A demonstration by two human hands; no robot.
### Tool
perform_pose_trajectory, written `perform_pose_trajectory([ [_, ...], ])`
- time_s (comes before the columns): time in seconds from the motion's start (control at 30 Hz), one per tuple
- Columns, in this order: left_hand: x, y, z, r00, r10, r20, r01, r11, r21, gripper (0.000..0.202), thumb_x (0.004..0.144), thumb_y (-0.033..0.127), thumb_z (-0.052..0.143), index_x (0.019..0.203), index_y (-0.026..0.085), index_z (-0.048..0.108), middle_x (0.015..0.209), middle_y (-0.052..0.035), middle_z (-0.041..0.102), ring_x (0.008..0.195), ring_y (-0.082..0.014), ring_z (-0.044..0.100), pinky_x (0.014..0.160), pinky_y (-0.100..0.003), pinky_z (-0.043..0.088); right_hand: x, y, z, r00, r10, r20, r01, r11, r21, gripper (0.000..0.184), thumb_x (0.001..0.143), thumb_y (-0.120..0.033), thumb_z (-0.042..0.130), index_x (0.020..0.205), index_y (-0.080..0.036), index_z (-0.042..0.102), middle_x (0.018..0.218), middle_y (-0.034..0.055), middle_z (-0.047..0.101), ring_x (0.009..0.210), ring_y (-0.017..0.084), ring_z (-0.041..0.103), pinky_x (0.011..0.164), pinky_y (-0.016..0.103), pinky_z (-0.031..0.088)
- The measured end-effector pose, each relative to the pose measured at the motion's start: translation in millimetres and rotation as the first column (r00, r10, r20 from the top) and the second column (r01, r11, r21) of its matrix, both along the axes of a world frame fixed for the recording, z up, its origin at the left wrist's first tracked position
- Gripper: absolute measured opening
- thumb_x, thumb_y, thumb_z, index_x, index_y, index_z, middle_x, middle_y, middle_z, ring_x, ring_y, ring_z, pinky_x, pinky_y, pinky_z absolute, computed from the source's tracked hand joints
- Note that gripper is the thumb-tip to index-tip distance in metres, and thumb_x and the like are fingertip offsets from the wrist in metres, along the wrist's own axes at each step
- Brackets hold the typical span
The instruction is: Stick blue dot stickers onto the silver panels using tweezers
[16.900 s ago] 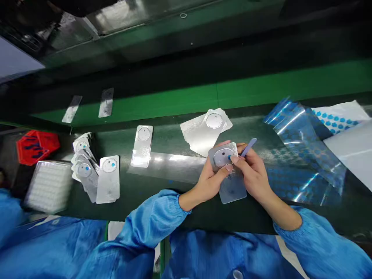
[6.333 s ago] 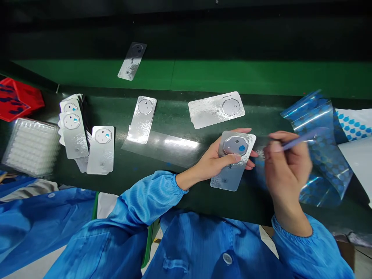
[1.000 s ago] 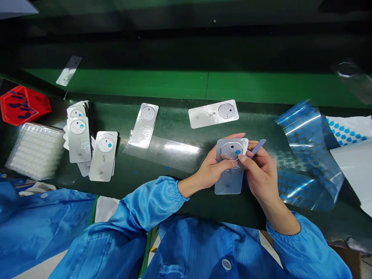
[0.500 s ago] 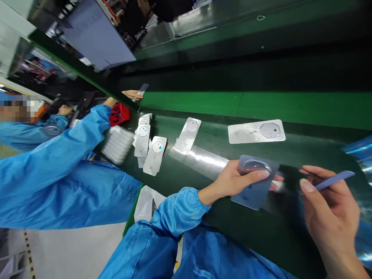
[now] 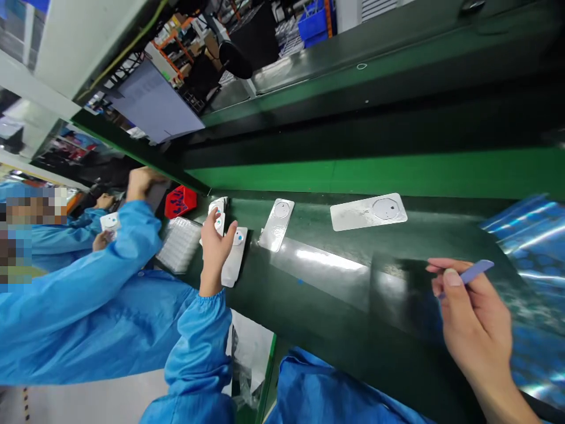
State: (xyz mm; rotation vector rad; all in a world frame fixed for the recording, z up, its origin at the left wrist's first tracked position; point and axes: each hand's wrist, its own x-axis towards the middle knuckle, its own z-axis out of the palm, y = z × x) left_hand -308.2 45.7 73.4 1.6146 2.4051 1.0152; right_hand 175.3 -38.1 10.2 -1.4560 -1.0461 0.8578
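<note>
At the left stack of silver-white panels (image 5: 233,268), my left hand (image 5: 215,250) reaches over with its fingers spread. It partly hides the panels, which bear round windows and blue dots; whether it touches them I cannot tell. My right hand (image 5: 479,318), on the right above the dark green bench, pinches a slim flat purple tool (image 5: 477,271) with a rounded end. Two more panels lie apart: one panel (image 5: 277,225) stands at a slant in the middle, and another panel (image 5: 368,212) lies sideways further right.
Glossy clear film (image 5: 318,268) lies across the bench. Shiny blue film sheets (image 5: 534,277) fill the right side. At left are a red bin (image 5: 180,202) and a clear tray (image 5: 179,244). A co-worker's blue sleeve (image 5: 110,271) reaches beside my left arm. A green ledge (image 5: 353,174) runs behind.
My left hand has moved left to the panel stack and no longer holds the bluish translucent piece. My right hand still has the purple tool. The co-worker's hand has drawn back left.
</note>
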Motion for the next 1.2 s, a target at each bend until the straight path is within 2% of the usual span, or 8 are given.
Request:
perform_pose_trajectory([
  [0.23, 166.7, 66.0, -36.0, 0.857, -0.516, -0.002, 0.511, 0.850, -0.126, 0.046, 0.116, 0.049, 0.081, 0.152, 0.021, 0.076, 0.155, -0.0145, 0.076, 0.133, -0.0300, 0.079, 0.114, -0.054, 0.070, 2.4, 12.3, 3.4, 0.995, -0.068, -0.067, 0.073, 0.994, 0.076, 0.054, 0.114, -0.078, 0.073, 0.121, -0.024, 0.082, 0.094, 0.0035, 0.076, 0.077, 0.020, 0.067, 0.072, 0.037, 0.053],
  [0.43, 274.4, 104.2, -28.5, 0.681, -0.732, 0.024, 0.719, 0.661, -0.214, 0.051, 0.115, 0.049, 0.083, 0.156, 0.020, 0.074, 0.158, -0.0147, 0.075, 0.136, -0.0314, 0.078, 0.114, -0.056, 0.071, 27.7, 8.8, -1.4, 0.975, -0.105, 0.194, 0.092, 0.993, 0.077, 0.060, 0.115, -0.079, 0.069, 0.111, -0.023, 0.090, 0.102, 0.0070, 0.073, 0.093, 0.024, 0.065, 0.085, 0.040, 0.050],
  [0.57, 289.5, 119.2, -9.4, 0.627, -0.778, 0.046, 0.763, 0.601, -0.237, 0.043, 0.111, 0.045, 0.087, 0.145, 0.021, 0.077, 0.146, -0.0152, 0.079, 0.132, -0.0342, 0.078, 0.115, -0.055, 0.066, 53.9, -2.5, -3.2, 0.941, -0.101, 0.322, 0.085, 0.994, 0.062, 0.060, 0.114, -0.080, 0.071, 0.111, -0.025, 0.096, 0.090, 0.0049, 0.070, 0.086, 0.024, 0.064, 0.080, 0.038, 0.052],
  [0.73, 265.8, 102.6, 23.1, 0.565, -0.799, 0.206, 0.821, 0.569, -0.045, 0.019, 0.106, 0.032, 0.087, 0.110, 0.023, 0.071, 0.098, -0.0044, 0.078, 0.103, -0.0304, 0.082, 0.099, -0.042, 0.059, 69.4, -3.9, -15.1, 0.989, 0.077, 0.125, -0.073, 0.997, -0.033, 0.058, 0.106, -0.080, 0.083, 0.105, -0.023, 0.092, 0.087, 0.0065, 0.081, 0.071, 0.022, 0.073, 0.066, 0.036, 0.063],
  [0.83, 256.7, 66.2, 27.5, 0.319, -0.705, 0.633, 0.832, 0.529, 0.170, 0.030, 0.107, 0.045, 0.087, 0.114, 0.023, 0.067, 0.113, -0.0082, 0.085, 0.112, -0.0319, 0.087, 0.098, -0.040, 0.064, 67.5, 1.4, -22.0, 0.986, 0.128, 0.106, -0.122, 0.991, -0.060, 0.061, 0.102, -0.083, 0.086, 0.102, -0.023, 0.087, 0.085, 0.0065, 0.081, 0.066, 0.022, 0.074, 0.061, 0.035, 0.065],
  [0.93, 263.0, 26.1, 4.6, -0.068, -0.381, 0.922, 0.825, 0.498, 0.266, 0.044, 0.106, 0.051, 0.092, 0.126, 0.023, 0.064, 0.131, -0.0171, 0.090, 0.114, -0.0341, 0.091, 0.102, -0.048, 0.071, 64.6, 3.9, -25.0, 0.971, 0.152, 0.183, -0.139, 0.987, -0.080, 0.065, 0.106, -0.088, 0.078, 0.097, -0.024, 0.081, 0.075, 0.0047, 0.077, 0.061, 0.022, 0.071, 0.058, 0.034, 0.062],
  [1.0, 272.0, 5.8, -20.4, -0.207, -0.172, 0.963, 0.819, 0.508, 0.266, 0.054, 0.102, 0.050, 0.097, 0.135, 0.025, 0.062, 0.131, -0.0179, 0.091, 0.104, -0.0328, 0.093, 0.096, -0.047, 0.074, 64.0, 3.4, -25.7, 0.962, 0.150, 0.228, -0.134, 0.987, -0.086, 0.066, 0.107, -0.089, 0.075, 0.095, -0.024, 0.079, 0.072, 0.0043, 0.076, 0.060, 0.022, 0.070, 0.058, 0.034, 0.061],
  [1.2, 288.2, -14.4, -68.7, -0.224, -0.010, 0.975, 0.802, 0.567, 0.190, 0.071, 0.094, 0.047, 0.105, 0.151, 0.026, 0.067, 0.124, -0.0145, 0.093, 0.089, -0.0282, 0.092, 0.089, -0.041, 0.074, 67.3, 0.5, -26.6, 0.959, 0.156, 0.234, -0.136, 0.986, -0.101, 0.066, 0.108, -0.088, 0.076, 0.096, -0.023, 0.082, 0.076, 0.0064, 0.079, 0.063, 0.022, 0.072, 0.059, 0.034, 0.060],
])
